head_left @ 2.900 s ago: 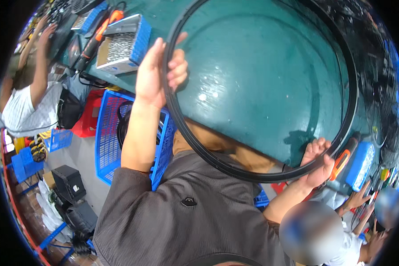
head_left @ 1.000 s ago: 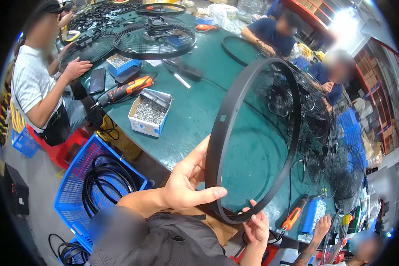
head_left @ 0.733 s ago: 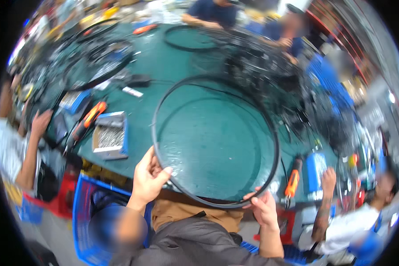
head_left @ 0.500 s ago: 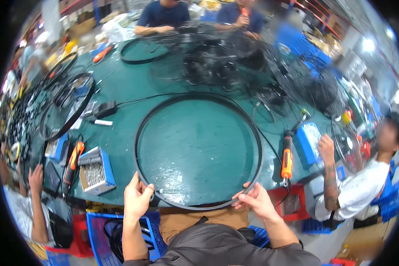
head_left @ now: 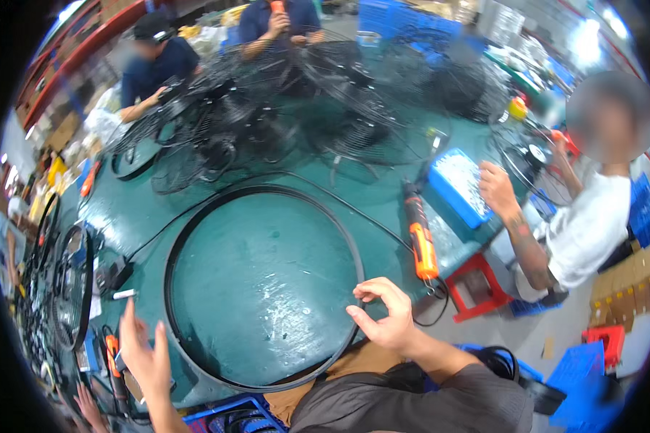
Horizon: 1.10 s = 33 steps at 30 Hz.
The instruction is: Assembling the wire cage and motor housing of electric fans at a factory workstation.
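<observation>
A large thin black ring (head_left: pixel 169 281) lies on the green tabletop (head_left: pixel 260 289) in front of me, its near edge at the table's front edge. My left hand (head_left: pixel 146 357) is off the ring, to its left, with thumb and fingers spread and nothing in them. At the ring's right edge is my right hand (head_left: pixel 386 314). Its fingers and thumb are curved and apart, and I cannot tell whether a fingertip touches the rim. Right of the ring lies an orange and black power screwdriver (head_left: pixel 422 242).
A blue box (head_left: pixel 442 196) of small parts stands beyond the screwdriver, near a co-worker's hand (head_left: pixel 497 189). Black wire fan guards (head_left: pixel 260 126) pile up at the back. A cable (head_left: pixel 325 189) passes behind the ring. A red stool (head_left: pixel 477 289) stands at the right.
Both hands have come away from their hold on the ring's near edge. My left hand moved outward to the left. The view has swung to the right.
</observation>
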### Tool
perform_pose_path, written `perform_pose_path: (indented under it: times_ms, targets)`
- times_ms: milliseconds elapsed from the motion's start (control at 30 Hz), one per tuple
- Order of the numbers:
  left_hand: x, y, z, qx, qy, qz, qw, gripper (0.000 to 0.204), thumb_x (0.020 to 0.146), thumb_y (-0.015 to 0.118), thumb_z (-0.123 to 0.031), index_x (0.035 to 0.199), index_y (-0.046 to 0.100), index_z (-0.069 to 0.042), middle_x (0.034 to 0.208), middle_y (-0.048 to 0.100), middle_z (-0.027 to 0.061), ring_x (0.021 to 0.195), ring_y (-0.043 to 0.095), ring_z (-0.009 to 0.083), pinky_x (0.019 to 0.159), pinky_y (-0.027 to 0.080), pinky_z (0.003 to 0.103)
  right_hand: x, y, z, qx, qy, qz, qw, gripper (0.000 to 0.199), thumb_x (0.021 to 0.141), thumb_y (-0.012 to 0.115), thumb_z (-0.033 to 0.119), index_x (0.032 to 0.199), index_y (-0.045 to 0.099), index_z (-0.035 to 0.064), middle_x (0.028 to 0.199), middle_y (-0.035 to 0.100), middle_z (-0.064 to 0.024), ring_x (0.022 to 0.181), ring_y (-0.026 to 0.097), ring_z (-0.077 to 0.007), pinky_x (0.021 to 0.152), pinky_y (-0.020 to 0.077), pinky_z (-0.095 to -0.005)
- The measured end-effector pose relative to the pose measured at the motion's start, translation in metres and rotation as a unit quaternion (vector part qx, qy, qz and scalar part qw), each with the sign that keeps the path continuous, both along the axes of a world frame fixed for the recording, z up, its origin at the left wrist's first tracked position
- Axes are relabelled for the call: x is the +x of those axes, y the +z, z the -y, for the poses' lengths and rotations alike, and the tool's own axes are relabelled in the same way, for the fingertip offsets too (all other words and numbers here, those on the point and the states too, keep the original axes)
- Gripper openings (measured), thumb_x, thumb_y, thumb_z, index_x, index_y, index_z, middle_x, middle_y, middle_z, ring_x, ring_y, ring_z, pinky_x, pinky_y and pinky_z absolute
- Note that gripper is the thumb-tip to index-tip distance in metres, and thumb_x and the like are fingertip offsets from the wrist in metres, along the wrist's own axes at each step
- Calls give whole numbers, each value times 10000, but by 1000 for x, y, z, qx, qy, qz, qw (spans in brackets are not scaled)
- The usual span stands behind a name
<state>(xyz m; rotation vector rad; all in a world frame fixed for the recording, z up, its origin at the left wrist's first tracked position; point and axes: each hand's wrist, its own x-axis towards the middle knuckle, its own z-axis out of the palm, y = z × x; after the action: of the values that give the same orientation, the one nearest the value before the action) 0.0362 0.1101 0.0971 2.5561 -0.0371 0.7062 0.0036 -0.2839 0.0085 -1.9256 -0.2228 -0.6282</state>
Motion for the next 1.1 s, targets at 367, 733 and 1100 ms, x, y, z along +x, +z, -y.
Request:
perform_pose_path:
  times_ms: [367, 733, 1100]
  targets:
    - [244, 114, 57, 348, -144, 234, 896, 769, 684, 819, -229, 1359, 490, -58, 1353, 503, 159, 1234, 494, 348, 1019, 412, 447, 5, -30, -13, 33, -20, 68, 997, 574, 781, 635, 58, 1304, 424, -49, 1294, 515, -225, 1243, 465, -379, 1088, 333, -492]
    - [339, 102, 101, 366, -75, 169, 912, 339, 742, 755, -197, 983, 569, -48, 932, 678, 125, 824, 697, 308, 667, 555, 429, 5, -19, -9, 73, 18, -5, 997, 483, 869, 669, 56, 1312, 495, -30, 1289, 540, -168, 1162, 536, -297, 1019, 427, -409]
    - [330, 140, 59, 235, -28, 209, 949, 432, 740, 765, -289, 972, 527, -13, 799, 675, 192, 788, 686, 392, 698, 537, 489, 7, -22, -11, 67, 43, -18, 997, 434, 830, 591, 18, 1247, 502, -60, 1276, 536, -173, 1237, 483, -304, 1104, 323, -431]
